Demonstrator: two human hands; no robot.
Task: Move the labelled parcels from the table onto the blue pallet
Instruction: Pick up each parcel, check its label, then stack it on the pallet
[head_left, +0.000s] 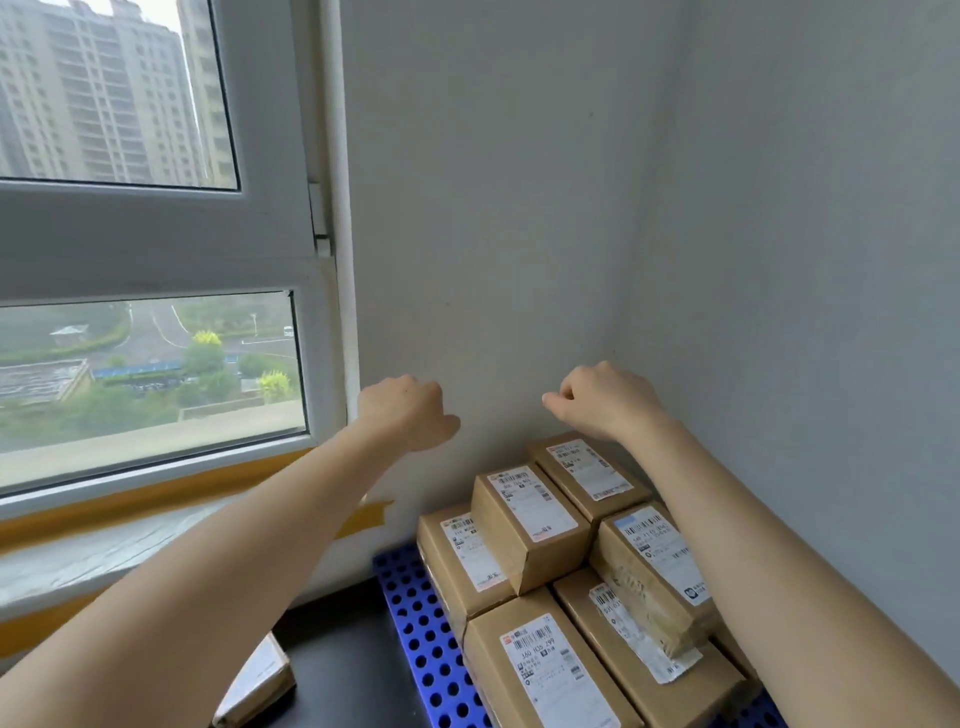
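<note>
Against the corner wall, on the blue pallet (415, 639), six labelled parcels (530, 525) are visible, stacked in two layers, so much of the job looks done. Both arms are raised above the stack: the left hand (405, 415) and the right hand (602, 397) hang with fingers loosely curled and hold nothing. One more parcel (260, 686) lies at the lower left on a dark surface beside the pallet, apparently left to move; whether others wait on the desk cannot be told
</note>
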